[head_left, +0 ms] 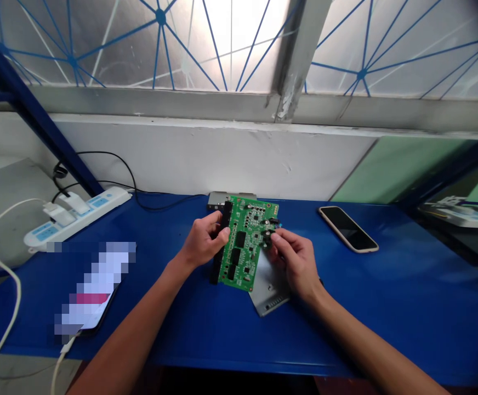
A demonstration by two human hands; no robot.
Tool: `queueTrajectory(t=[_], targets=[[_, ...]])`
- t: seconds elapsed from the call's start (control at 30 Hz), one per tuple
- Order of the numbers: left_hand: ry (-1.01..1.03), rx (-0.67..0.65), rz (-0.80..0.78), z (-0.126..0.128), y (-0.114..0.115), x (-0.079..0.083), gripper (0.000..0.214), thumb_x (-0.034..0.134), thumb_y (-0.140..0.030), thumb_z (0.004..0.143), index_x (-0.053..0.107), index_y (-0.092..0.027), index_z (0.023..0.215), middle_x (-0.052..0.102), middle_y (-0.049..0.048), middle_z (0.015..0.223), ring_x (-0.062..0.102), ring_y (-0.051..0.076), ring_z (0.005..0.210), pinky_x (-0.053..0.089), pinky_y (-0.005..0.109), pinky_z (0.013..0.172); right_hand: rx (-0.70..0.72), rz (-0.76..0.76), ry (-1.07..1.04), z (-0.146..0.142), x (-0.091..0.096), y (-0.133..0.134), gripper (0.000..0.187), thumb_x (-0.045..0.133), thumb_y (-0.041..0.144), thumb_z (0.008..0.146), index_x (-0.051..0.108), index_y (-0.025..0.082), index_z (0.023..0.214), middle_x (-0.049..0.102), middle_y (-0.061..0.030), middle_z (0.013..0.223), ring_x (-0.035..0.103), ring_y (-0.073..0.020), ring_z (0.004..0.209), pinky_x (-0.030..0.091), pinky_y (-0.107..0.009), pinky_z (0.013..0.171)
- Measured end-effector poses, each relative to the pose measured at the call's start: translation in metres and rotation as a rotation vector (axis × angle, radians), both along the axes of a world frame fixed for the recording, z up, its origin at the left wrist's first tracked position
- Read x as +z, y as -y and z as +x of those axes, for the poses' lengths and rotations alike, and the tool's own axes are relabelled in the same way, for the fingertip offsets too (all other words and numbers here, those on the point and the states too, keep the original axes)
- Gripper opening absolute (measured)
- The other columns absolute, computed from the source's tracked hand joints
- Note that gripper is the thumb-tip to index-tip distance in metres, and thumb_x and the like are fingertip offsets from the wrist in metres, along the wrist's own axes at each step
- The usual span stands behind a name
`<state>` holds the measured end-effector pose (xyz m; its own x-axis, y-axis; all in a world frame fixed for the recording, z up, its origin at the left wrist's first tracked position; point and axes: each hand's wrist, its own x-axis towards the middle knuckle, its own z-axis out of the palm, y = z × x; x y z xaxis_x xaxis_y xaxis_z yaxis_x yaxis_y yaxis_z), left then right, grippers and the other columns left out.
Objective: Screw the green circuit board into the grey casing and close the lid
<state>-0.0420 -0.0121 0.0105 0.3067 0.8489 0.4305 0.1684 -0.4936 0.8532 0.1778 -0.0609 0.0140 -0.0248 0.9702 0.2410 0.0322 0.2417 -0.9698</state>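
Head view. Counting one board [245, 247], green, bearing one long black strip [218, 269] down its left edge. Counting two bare hands: left hand [201, 241], right hand [297, 258]. Counting two phones on one blue table [387, 312]: lit phone [101, 291] at left, screen masked in places, taking a white cable [17, 291] at its near end; dark phone [348, 229] at right, pale-edged, lying well apart from the right hand. Counting one power strip [99, 206] at far left, carrying two white plugs [78, 203]. Counting one grey metal plate [269, 293], lying partly under the board and the right hand. Spotting metal also past the board's far end; not managing to tell it from the plate.

Finding the board between the hands, tilting face-up towards the camera, above the table. Leaving unclear any contact with the plate.

Grasping the board's left edge with the left hand, thumb pressing on the strip, fingers closing from beyond. Bending the right hand's fingers close together, meeting small black parts [267, 237] at the board's right edge; not being able to tell pinching from mere touching.
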Motion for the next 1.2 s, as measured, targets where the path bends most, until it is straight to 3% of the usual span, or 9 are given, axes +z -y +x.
queueTrajectory(t=[0.37, 1.2], targets=[[-0.039, 0.015, 0.025, -0.0010, 0.0022, 0.0014, 0.026, 0.056, -0.029, 0.087, 0.037, -0.022, 0.071, 0.034, -0.0073, 0.055, 0.027, 0.007, 0.046, 0.019, 0.024, 0.043, -0.030, 0.028, 0.099, 0.0026, -0.0011, 0.0004, 0.047, 0.059, 0.043, 0.094, 0.057, 0.019, 0.054, 0.054, 0.0007, 0.048, 0.038, -0.0102, 0.046, 0.027, -0.026, 0.047], [-0.067, 0.040, 0.061, -0.0047, 0.0005, -0.0032, 0.028, 0.058, -0.030, 0.087, 0.036, -0.023, 0.071, 0.030, -0.0080, 0.055, 0.025, 0.008, 0.047, 0.019, 0.025, 0.045, -0.009, 0.002, 0.104, 0.0014, -0.0008, -0.0008, 0.049, 0.056, 0.043, 0.094, 0.057, 0.019, 0.052, 0.054, 0.0001, 0.046, 0.038, -0.0098, 0.043, 0.029, -0.026, 0.047]])
